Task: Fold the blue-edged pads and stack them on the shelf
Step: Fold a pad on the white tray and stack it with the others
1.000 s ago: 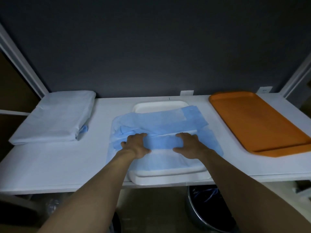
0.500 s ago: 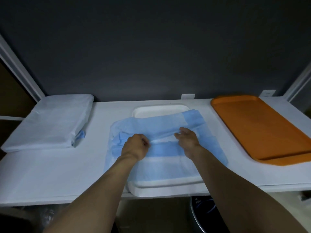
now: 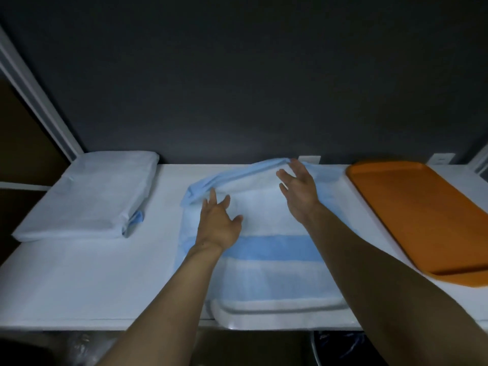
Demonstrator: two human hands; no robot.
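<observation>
- Two hands show in the head view, both with fingers straight and spread wide, holding nothing.
- Under both hands lies the blue-edged pad [image 3: 269,250], spread over a white tray [image 3: 277,310] on the shelf [image 3: 79,273].
- On the pad's white middle lies the left hand [image 3: 219,225].
- Farther forward is the right hand [image 3: 298,188], its fingertips at the pad's raised far blue edge.
- Left of the left hand sits a stack of folded pads [image 3: 87,196]; right of the right hand, an orange tray [image 3: 412,212].
</observation>
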